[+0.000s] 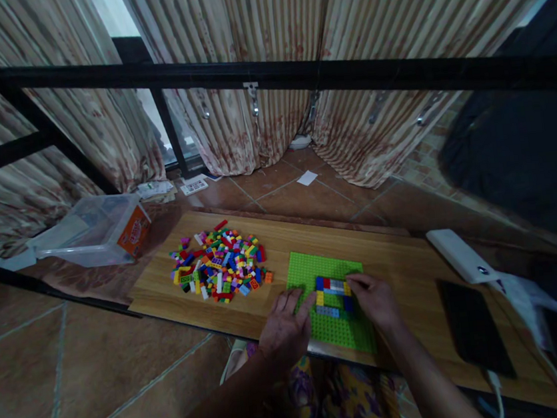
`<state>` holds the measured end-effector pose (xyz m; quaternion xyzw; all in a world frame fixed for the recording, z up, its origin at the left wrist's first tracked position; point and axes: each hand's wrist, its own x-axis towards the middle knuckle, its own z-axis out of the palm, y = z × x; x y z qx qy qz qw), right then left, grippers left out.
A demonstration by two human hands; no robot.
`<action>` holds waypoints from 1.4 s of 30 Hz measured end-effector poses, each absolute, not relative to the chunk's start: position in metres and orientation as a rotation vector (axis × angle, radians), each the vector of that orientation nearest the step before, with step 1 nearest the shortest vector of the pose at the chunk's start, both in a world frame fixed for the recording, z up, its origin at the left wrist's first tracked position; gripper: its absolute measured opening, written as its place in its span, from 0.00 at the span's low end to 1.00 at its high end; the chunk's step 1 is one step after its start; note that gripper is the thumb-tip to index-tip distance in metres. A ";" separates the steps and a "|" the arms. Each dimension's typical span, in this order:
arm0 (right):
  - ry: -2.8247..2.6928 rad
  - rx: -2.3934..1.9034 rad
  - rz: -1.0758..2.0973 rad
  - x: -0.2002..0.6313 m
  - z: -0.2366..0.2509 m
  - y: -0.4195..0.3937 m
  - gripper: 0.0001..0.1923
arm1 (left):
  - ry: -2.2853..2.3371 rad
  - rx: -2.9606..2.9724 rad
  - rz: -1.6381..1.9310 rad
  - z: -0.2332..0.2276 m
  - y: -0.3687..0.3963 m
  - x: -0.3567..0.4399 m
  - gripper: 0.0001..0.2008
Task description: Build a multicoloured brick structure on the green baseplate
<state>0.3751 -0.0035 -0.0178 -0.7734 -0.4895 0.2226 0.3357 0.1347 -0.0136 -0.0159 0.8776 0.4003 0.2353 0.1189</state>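
The right hand [377,300] pinches its fingertips narrowly at the right end of the small brick frame [334,294], apparently pressing a brick down, though what sits under the fingers is hidden. The left hand [286,325] lies flat with a loose, empty grip, fingers spread on the left edge of the green baseplate [315,265] (a sensible brace). To seat a brick well, push straight down and keep the plate pinned to the bench [405,261]. The loose brick pile [219,263] lies well apart, left.

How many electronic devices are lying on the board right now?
2: a white power bank at the wooden board's far right edge, and a dark phone just nearer, cable attached. Others may sit off-frame.
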 end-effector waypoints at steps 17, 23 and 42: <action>-1.315 -2.078 0.687 0.379 -0.016 0.012 0.12 | 1.129 2.607 0.504 -0.014 -0.012 0.134 0.28; -1.325 -2.067 0.669 0.378 -0.018 0.012 0.12 | 1.117 2.596 0.506 -0.013 -0.010 0.135 0.27; -1.752 -1.875 -0.067 0.306 -0.042 -0.064 0.31 | 1.133 2.468 0.852 -0.023 -0.018 0.128 0.19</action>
